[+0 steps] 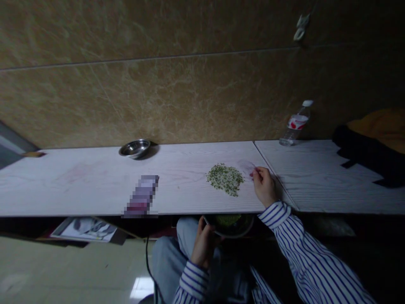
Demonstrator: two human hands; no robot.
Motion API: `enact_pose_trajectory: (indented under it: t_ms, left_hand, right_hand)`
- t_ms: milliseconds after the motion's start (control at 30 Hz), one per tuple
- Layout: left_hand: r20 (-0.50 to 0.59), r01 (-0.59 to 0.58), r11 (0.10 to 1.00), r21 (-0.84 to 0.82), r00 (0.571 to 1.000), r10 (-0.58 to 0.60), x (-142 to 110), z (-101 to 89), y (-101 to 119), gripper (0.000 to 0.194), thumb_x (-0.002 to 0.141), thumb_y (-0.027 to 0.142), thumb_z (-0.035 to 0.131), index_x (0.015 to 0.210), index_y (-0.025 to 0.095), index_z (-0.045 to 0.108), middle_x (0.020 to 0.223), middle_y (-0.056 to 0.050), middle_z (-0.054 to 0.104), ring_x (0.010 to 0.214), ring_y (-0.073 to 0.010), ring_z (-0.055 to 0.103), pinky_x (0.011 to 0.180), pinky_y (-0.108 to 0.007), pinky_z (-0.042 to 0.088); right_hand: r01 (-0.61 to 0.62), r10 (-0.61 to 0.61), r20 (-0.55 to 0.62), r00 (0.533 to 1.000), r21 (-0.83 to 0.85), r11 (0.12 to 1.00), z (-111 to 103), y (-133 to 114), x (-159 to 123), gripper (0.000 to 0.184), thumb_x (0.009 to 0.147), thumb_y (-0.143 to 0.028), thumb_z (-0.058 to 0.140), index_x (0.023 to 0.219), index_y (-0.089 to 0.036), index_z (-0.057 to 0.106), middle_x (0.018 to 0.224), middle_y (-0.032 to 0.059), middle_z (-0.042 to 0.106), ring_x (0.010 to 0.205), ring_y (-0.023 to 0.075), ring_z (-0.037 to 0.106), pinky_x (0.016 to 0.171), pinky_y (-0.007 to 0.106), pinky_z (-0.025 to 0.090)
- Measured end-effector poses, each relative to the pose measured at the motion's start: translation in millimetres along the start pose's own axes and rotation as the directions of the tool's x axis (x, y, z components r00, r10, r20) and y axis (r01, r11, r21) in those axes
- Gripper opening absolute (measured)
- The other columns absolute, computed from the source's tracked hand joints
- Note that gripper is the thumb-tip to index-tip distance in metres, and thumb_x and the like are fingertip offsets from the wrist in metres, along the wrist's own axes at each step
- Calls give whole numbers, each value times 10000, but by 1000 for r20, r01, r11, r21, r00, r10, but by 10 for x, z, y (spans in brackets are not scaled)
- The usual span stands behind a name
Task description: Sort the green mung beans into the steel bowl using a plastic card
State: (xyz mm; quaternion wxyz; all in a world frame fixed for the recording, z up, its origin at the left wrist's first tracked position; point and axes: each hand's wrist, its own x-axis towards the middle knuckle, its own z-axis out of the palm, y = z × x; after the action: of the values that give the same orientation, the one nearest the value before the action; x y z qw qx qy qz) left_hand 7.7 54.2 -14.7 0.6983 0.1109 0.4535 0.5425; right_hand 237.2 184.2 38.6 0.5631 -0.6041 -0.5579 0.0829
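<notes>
A pile of small green beans (225,179) lies on the pale wooden table (79,185). My right hand (263,185) rests on the table just right of the pile, fingers curled in a pinch toward its edge; what they hold is too small to make out. Below the table's front edge my left hand (203,242) grips the rim of a dark bowl (230,224) with green beans in it, held over my lap. Both arms wear blue-and-white striped sleeves.
An empty steel bowl (135,148) stands at the back by the tiled wall. A blurred flat object (142,196) lies near the front edge. A water bottle (295,123) and dark and orange cloth (373,143) are on the right. Printed papers (88,229) sit under the table.
</notes>
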Motion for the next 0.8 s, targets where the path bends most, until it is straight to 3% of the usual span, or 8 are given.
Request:
enact_pose_trajectory:
  t_ms: [300,433,533,633,800]
  left_hand:
    - [-50,-12,1000,23,999,13,-28,151,49,452,626,237,694,1048,282,539,994,-10,647,823,-185,618,728,-336,520]
    - [-59,-41,999,25,997,42,-78,196,83,434,670,247,664,1090,276,557,998,-11,668,833,-185,620,741,-333,514]
    - [-77,-59,998,16,995,60,-98,209,74,420,683,249,669,1093,268,576,990,-8,671,852,-183,619,743,-319,506]
    - [-80,-65,998,-4,995,64,-90,237,20,430,690,258,673,1113,268,594,1052,-21,678,885,-195,625,731,-316,504]
    - [-42,-53,998,-37,998,51,-62,299,-102,388,711,239,657,1094,271,606,1120,-34,678,950,-214,622,762,-326,505]
  right_hand:
    - [-20,10,70,998,143,990,-30,-27,-66,380,894,-559,524,1001,-206,615,806,103,758,711,232,725,650,360,580]
    - [-53,-3,226,974,241,969,-65,-51,-67,366,868,-543,584,982,-204,659,839,101,771,733,237,735,651,357,592]
    - [-19,-78,406,911,231,973,-167,-73,-37,303,865,-486,609,960,-216,705,850,76,782,735,228,736,668,348,599]
    - [36,-150,565,811,208,977,-314,-83,10,232,868,-404,610,957,-234,741,862,48,789,759,213,735,679,323,597]
    - [214,-258,677,689,150,965,-434,-93,66,190,887,-334,605,958,-249,760,885,37,794,776,204,728,714,319,572]
